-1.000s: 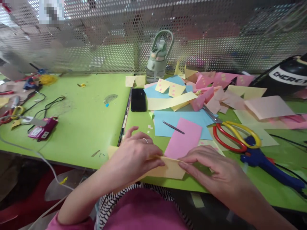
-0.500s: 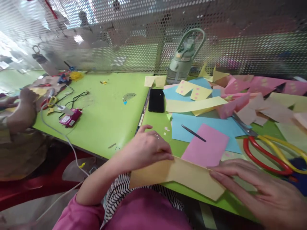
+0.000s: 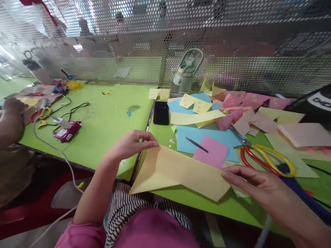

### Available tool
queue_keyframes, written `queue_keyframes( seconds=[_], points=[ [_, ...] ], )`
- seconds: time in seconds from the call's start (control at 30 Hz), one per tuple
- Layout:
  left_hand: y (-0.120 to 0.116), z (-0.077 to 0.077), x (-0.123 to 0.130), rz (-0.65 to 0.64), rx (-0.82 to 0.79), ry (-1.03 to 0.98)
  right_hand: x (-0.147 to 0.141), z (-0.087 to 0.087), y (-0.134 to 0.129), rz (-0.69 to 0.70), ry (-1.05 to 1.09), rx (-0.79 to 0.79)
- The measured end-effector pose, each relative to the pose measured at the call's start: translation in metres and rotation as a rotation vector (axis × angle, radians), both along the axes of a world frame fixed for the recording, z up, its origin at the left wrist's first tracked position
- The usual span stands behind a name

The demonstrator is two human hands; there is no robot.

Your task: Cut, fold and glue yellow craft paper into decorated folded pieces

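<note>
A pale yellow paper strip (image 3: 181, 168), with a notch in its near edge, stretches between my hands over the table's front edge. My left hand (image 3: 136, 143) pinches its upper left corner between thumb and fingers. At the other end, my right hand (image 3: 256, 179) grips the upper right corner the same way. Just beyond the strip lies a pink paper square (image 3: 213, 153) with black tweezers (image 3: 196, 144) across it, partly over a blue sheet (image 3: 181, 137). Scissors with red and yellow handles (image 3: 274, 162) rest beyond my right hand.
A phone (image 3: 161, 113) and a green-handled bottle (image 3: 183, 79) stand near the mesh partition (image 3: 116, 65). Cut pink and yellow papers (image 3: 232, 100) cover the right back. At left are a magenta device (image 3: 67, 131) with a white cable and another person's arm (image 3: 11, 120).
My left hand has moved left along the strip's top edge to its corner, and the strip's left part is now spread out more fully. My view has shifted slightly to the right.
</note>
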State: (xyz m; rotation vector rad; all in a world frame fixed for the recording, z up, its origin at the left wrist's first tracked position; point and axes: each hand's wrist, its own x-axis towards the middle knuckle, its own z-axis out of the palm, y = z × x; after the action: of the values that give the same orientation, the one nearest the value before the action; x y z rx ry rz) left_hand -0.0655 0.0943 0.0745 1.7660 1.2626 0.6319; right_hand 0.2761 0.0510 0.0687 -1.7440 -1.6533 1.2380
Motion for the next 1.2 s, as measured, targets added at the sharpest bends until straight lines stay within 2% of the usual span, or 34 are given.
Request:
queue_keyframes(
  seconds=[0.1,0.17,0.23,0.33,0.4,0.47,0.6,0.73,0.8,0.87,0.9,0.97,1.0,1.07,1.13,1.2],
  points=[
    [-0.004,0.012,-0.005,0.103,0.078,-0.076,-0.005,0.012,0.005,-0.032,-0.01,0.092],
    [-0.005,0.015,-0.008,0.167,0.081,-0.127,-0.011,0.017,0.004,-0.018,0.017,0.105],
    [-0.002,0.014,-0.008,0.221,0.08,-0.172,-0.017,0.016,0.001,0.024,0.06,0.08],
    [0.004,0.013,-0.007,0.279,0.131,-0.164,-0.023,0.006,-0.006,0.123,0.073,0.048],
    [0.006,0.017,-0.006,0.274,0.171,-0.127,-0.022,-0.001,-0.008,0.172,0.057,0.061],
    [0.006,0.025,-0.004,0.25,0.213,-0.113,-0.017,-0.002,-0.008,0.155,0.032,0.111],
    [-0.002,0.045,-0.003,0.236,0.32,-0.167,-0.01,0.015,-0.006,0.064,-0.052,0.244],
    [-0.011,0.052,-0.007,0.255,0.352,-0.205,-0.007,0.025,-0.001,0.021,-0.08,0.272],
    [-0.017,0.052,-0.008,0.384,0.456,-0.196,-0.006,0.022,0.004,-0.074,-0.124,0.316],
    [-0.028,0.052,-0.007,0.571,0.657,-0.142,-0.006,0.017,0.007,-0.185,-0.15,0.378],
    [-0.035,0.051,-0.004,0.65,0.783,-0.09,-0.007,0.015,0.007,-0.199,-0.139,0.383],
    [-0.052,0.047,0.007,0.694,1.06,0.086,-0.014,0.012,0.003,-0.122,-0.051,0.305],
    [-0.061,0.042,0.015,0.658,1.172,0.201,-0.019,0.009,0.0,-0.062,0.012,0.234],
    [-0.079,0.028,0.035,0.44,1.303,0.35,-0.035,0.003,-0.01,0.011,0.189,0.067],
    [-0.094,0.009,0.057,0.23,1.278,0.374,-0.053,-0.007,-0.02,0.009,0.46,-0.103],
    [-0.106,-0.01,0.076,0.096,1.239,0.335,-0.072,-0.02,-0.028,0.056,0.75,-0.316]
  ],
)
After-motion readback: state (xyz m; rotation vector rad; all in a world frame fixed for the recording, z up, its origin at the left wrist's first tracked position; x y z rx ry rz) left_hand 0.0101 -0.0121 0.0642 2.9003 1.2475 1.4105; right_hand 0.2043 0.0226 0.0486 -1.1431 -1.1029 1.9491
